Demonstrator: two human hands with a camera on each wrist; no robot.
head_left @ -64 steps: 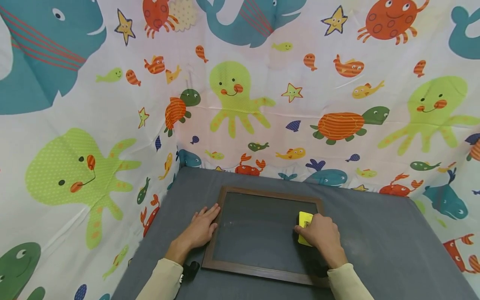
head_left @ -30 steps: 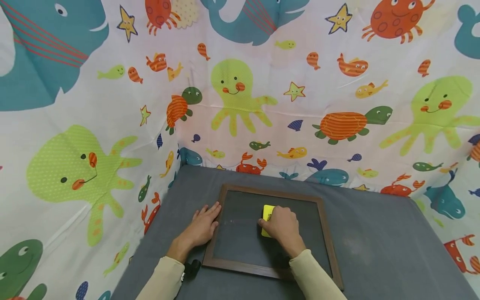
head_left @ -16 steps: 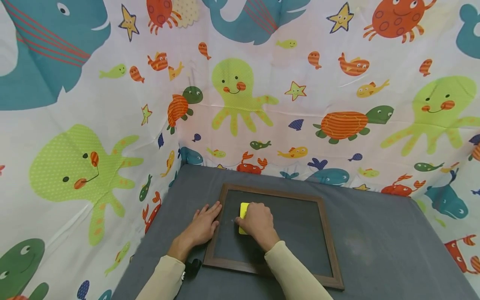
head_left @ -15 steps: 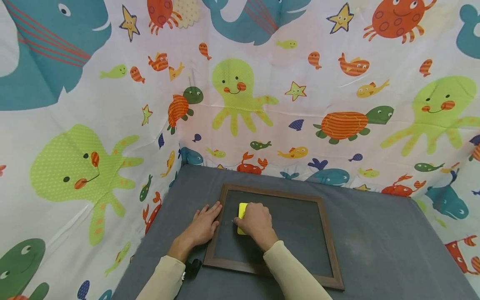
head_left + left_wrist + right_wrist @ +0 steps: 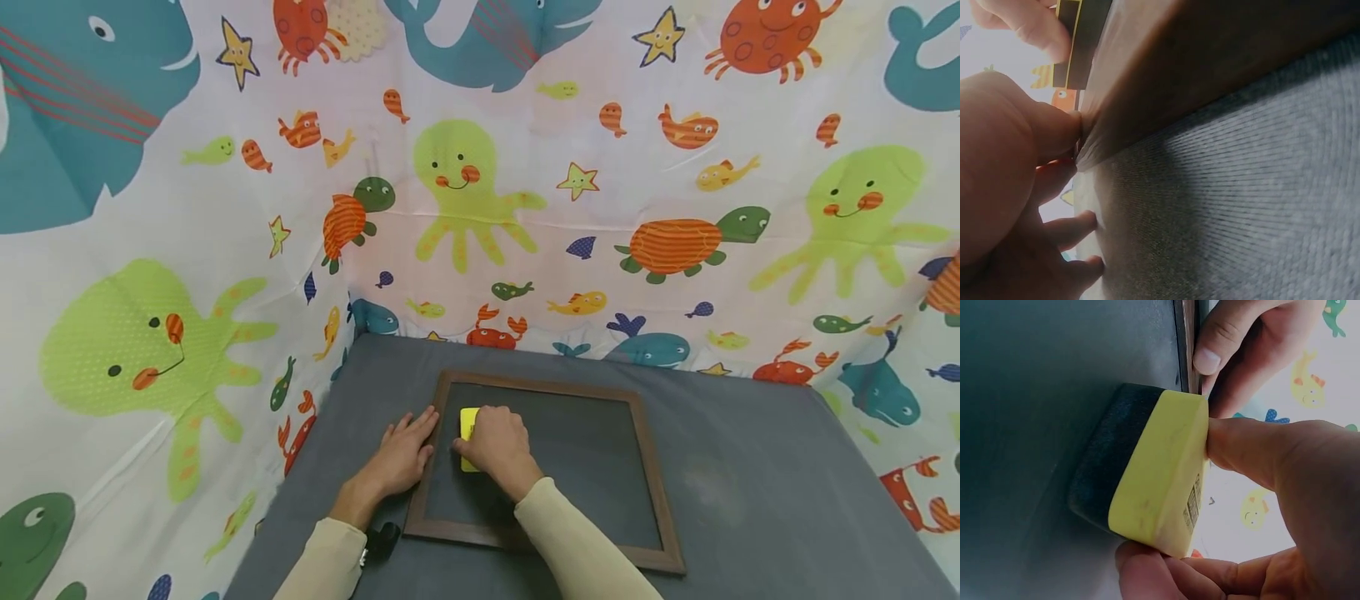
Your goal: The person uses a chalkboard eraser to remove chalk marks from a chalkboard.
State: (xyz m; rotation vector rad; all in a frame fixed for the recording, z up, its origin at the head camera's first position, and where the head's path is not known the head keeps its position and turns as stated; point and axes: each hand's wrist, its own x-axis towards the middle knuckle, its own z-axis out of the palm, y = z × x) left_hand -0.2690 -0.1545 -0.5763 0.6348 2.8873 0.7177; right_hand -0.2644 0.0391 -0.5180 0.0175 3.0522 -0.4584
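Note:
A chalkboard (image 5: pixel 570 450) with a brown wooden frame lies flat on the grey cloth. My right hand (image 5: pixel 498 446) grips a yellow chalkboard eraser (image 5: pixel 468 425) between thumb and fingers, over the left part of the board. In the right wrist view the eraser (image 5: pixel 1160 469) shows its dark felt side against the dark surface. My left hand (image 5: pixel 397 458) rests at the board's left edge, fingers extended and touching the wooden frame. The left wrist view has the left hand's thumb (image 5: pixel 1057 128) against the frame (image 5: pixel 1141 69), with other fingers on the cloth.
Grey cloth (image 5: pixel 750 483) covers the table around the board. A white curtain (image 5: pixel 525 167) printed with sea animals hangs at the back and left. A small black device (image 5: pixel 382 542) sits at the left wrist.
My right hand has slid the eraser leftward across the board, from its right side to its left part. The left hand stays at the frame. The head view has shifted slightly.

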